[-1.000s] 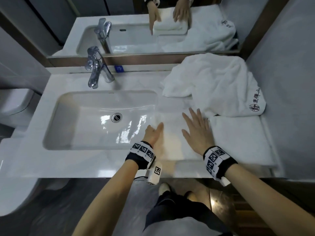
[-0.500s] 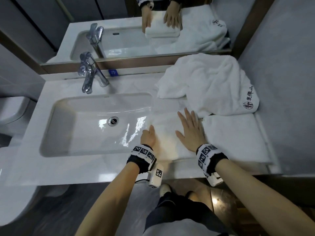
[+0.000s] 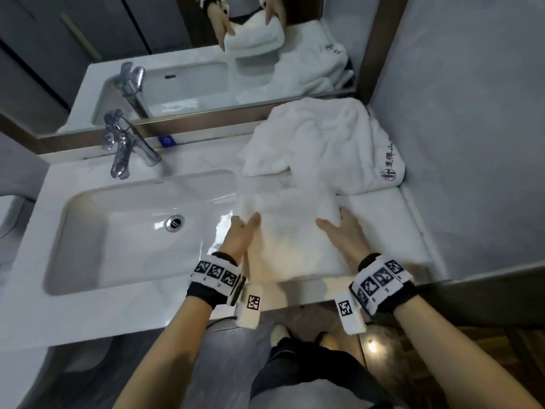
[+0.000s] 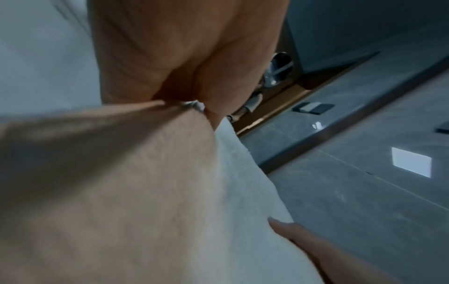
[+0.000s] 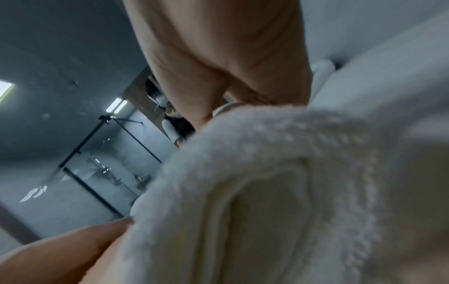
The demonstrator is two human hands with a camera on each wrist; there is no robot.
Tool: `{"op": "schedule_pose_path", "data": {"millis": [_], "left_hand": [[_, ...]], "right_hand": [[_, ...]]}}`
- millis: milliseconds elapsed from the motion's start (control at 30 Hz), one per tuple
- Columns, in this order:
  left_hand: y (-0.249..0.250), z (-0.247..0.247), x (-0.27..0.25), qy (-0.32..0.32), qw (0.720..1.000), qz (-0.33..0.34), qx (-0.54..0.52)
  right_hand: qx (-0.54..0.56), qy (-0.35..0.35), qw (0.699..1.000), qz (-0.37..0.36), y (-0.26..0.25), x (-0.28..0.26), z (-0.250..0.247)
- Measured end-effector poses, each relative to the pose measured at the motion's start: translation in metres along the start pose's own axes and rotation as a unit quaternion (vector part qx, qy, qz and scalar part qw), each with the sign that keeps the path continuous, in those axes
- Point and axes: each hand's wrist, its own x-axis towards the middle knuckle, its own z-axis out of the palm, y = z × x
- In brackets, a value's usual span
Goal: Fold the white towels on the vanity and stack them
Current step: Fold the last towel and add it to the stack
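Observation:
A folded white towel [image 3: 290, 240] is held between my two hands over the vanity [image 3: 141, 317], just right of the sink. My left hand [image 3: 240, 234] grips its left edge, thumb on top. My right hand [image 3: 342, 231] grips its right edge. The mirror shows the towel raised a little off the counter. In the left wrist view the towel [image 4: 145, 192] fills the frame under my palm; in the right wrist view its layered end [image 5: 267, 192] shows. A flat folded towel [image 3: 386, 228] lies to the right. A crumpled white towel [image 3: 324, 149] with a logo sits behind.
The sink basin [image 3: 132, 231] lies left of the hands, with a chrome faucet [image 3: 124, 149] behind it. A mirror [image 3: 191, 78] runs along the back. A grey wall [image 3: 472, 143] closes off the right side. Dark floor lies below the counter's front edge.
My hands were pressing flat on the towel on the counter. Now they have moved to its two sides, taken hold and raised it.

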Motion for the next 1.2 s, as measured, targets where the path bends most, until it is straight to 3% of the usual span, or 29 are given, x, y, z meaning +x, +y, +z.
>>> {"op": "schedule_pose_path", "data": {"millis": [167, 333, 533, 667, 767, 833, 900, 933, 967, 1033, 1200], "left_hand": [[0.03, 0.06, -0.018, -0.08, 0.992, 0.081, 0.051], [0.04, 0.119, -0.027, -0.089, 0.987, 0.109, 0.076], [0.043, 0.151, -0.021, -0.074, 0.989, 0.099, 0.077], [0.035, 0.153, -0.016, -0.088, 0.976, 0.093, 0.175], [0.031, 0.152, -0.022, -0.007, 0.953, 0.17, 0.252], [0.028, 0.155, -0.029, 0.076, 0.894, 0.291, 0.332], [0.026, 0.165, -0.035, 0.064, 0.819, 0.397, 0.409], [0.022, 0.171, -0.035, 0.033, 0.799, 0.413, 0.436], [0.018, 0.177, -0.034, 0.003, 0.793, 0.403, 0.456], [0.008, 0.185, -0.029, -0.038, 0.809, 0.354, 0.467], [-0.007, 0.191, -0.019, -0.034, 0.809, 0.354, 0.468]], "right_hand": [[-0.029, 0.12, 0.991, -0.053, -0.003, 0.0, -0.078], [-0.06, 0.191, 0.977, -0.073, 0.007, 0.002, -0.137], [-0.138, 0.22, 0.962, -0.086, 0.017, 0.014, -0.144], [-0.266, 0.202, 0.937, -0.097, 0.029, 0.013, -0.132], [-0.305, 0.197, 0.919, -0.158, 0.035, 0.01, -0.126], [-0.314, 0.15, 0.916, -0.199, 0.037, 0.014, -0.122], [-0.356, 0.109, 0.904, -0.21, 0.039, 0.021, -0.116], [-0.387, 0.098, 0.894, -0.203, 0.041, 0.024, -0.113], [-0.415, 0.09, 0.885, -0.192, 0.045, 0.027, -0.111], [-0.451, 0.08, 0.871, -0.176, 0.055, 0.031, -0.109], [-0.49, 0.103, 0.848, -0.173, 0.073, 0.035, -0.105]]}}
